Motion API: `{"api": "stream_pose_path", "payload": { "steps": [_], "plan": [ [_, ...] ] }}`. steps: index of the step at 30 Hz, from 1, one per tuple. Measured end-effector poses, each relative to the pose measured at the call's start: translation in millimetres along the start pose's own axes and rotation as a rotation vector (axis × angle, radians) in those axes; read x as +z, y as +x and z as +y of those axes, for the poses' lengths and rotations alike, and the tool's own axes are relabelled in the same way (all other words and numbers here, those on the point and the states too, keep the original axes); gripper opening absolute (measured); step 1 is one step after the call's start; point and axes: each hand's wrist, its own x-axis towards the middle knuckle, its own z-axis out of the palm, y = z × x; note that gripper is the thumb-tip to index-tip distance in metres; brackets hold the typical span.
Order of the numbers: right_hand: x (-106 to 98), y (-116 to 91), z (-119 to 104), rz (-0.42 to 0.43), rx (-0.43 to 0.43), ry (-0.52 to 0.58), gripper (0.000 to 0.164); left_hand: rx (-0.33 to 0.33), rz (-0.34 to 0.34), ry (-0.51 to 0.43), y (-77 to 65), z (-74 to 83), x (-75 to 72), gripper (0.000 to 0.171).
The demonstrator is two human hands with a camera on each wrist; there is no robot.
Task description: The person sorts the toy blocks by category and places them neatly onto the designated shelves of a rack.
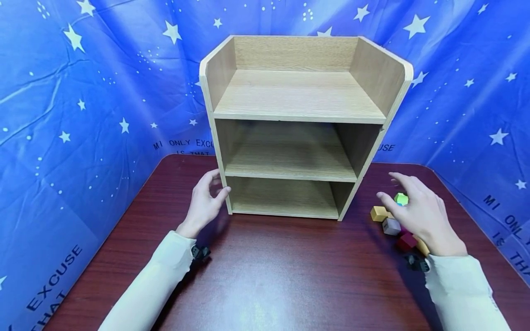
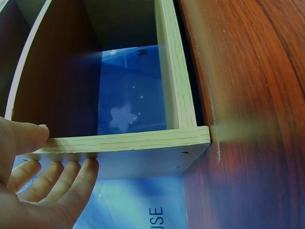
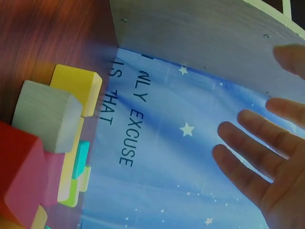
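A light wooden shelf unit (image 1: 291, 172) with three levels stands on the dark red table. My left hand (image 1: 205, 202) is at the lower part of its left side panel. In the left wrist view, the thumb (image 2: 31, 136) lies at the panel's front edge (image 2: 128, 140), and the fingers (image 2: 81, 186) rest on its outer face. Over a group of coloured wooden blocks, my right hand (image 1: 424, 214) hangs with spread fingers and holds nothing. Among the blocks are a yellow one (image 3: 78, 86), a grey one (image 3: 45, 114) and a red one (image 3: 19, 171).
Blue cloth (image 1: 124, 92) with stars and lettering hangs behind and beside the table (image 1: 265, 276). The blocks lie to the right of the shelf, partly hidden under my right hand in the head view. A bright green block (image 1: 400, 198) is farthest back.
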Motion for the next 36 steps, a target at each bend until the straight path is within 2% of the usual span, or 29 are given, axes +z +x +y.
{"api": "stream_pose_path", "payload": {
  "steps": [6, 14, 23, 28, 36],
  "plan": [
    [-5, 1, 5, -0.118, 0.017, -0.022, 0.058, 0.011, 0.003, 0.021, -0.4, 1.6, -1.3, 0.045],
    [-5, 1, 12, -0.241, 0.029, -0.017, 0.058, 0.000, 0.014, 0.002, 0.3, 3.1, 0.6, 0.045],
    [-2, -1, 18, -0.389, 0.009, 0.068, 0.059, -0.002, 0.015, 0.013, 0.7, 2.9, 1.0, 0.044],
    [1, -2, 22, -0.435, 0.009, 0.088, 0.059, 0.002, 0.007, 0.011, -0.2, 0.7, 0.3, 0.045],
    [6, -1, 29, -0.447, -0.008, 0.102, 0.054, 0.015, 0.017, 0.014, -0.1, -0.7, 0.8, 0.045]
  ]
}}
